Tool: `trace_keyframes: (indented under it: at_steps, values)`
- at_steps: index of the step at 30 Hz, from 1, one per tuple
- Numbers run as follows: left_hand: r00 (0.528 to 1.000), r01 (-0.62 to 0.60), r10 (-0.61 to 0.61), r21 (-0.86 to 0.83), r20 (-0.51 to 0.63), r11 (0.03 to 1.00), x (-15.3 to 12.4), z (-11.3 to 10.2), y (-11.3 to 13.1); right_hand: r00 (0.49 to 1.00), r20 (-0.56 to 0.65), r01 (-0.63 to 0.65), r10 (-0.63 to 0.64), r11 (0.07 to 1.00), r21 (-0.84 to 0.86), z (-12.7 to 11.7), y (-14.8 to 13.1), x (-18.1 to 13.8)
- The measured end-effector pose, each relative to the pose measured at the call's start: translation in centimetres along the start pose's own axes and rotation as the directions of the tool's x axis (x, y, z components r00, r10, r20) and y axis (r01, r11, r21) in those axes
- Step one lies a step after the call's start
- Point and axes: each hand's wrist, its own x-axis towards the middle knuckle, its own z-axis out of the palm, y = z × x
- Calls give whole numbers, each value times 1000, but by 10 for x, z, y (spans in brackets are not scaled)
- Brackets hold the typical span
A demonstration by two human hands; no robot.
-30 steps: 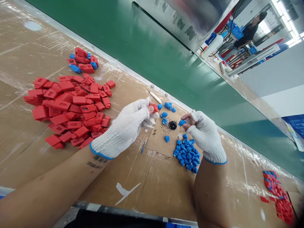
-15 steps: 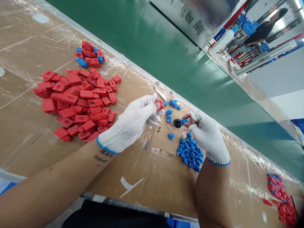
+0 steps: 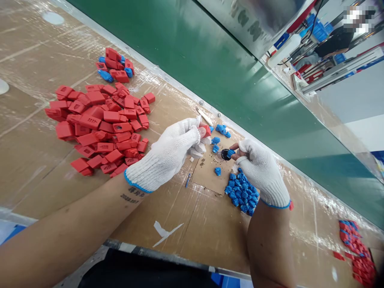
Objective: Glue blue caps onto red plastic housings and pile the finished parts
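My left hand (image 3: 177, 150), in a white knit glove with bare fingertips, pinches a red moulded piece (image 3: 205, 131). Between the fingertips of my right hand (image 3: 259, 170), gloved alike, is a small blue moulded piece (image 3: 231, 153). That piece overlaps the right side of a small round dish with dark contents (image 3: 225, 155); whether it touches them I cannot tell. Under the dish lies a stained cardboard sheet (image 3: 207, 174), with several loose blue pieces (image 3: 215, 141) around. A pile of blue pieces (image 3: 242, 193) sits below my right hand. Left of my left hand spreads a large heap of red pieces (image 3: 99, 124).
A white-handled pointed tool (image 3: 205, 116) lies by the green panel (image 3: 168, 52) along the back edge. Mixed red-and-blue pieces (image 3: 115, 66) stand at upper left, more (image 3: 354, 240) at far right. Torn white paper (image 3: 165, 233) lies in front. Behind the panel is a person (image 3: 336, 42).
My right hand has brought the blue piece slightly left, so it now overlaps the dark dish. My left hand keeps its hold on the red piece. The whole view has shifted a little.
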Motion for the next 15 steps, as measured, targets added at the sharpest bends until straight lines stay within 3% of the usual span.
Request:
trace_keyframes:
  at_steps: [9, 15]
  values:
    - [1000, 7, -7, -7, -19, 1000, -2, 2, 2, 997, 0, -74, 74, 991, 115, -1, 3, -4]
    - [999, 28, -28, -23, -22, 999, -3, 0, 5, 971, -214, -61, 105, 977, 203, -9, 23, 1]
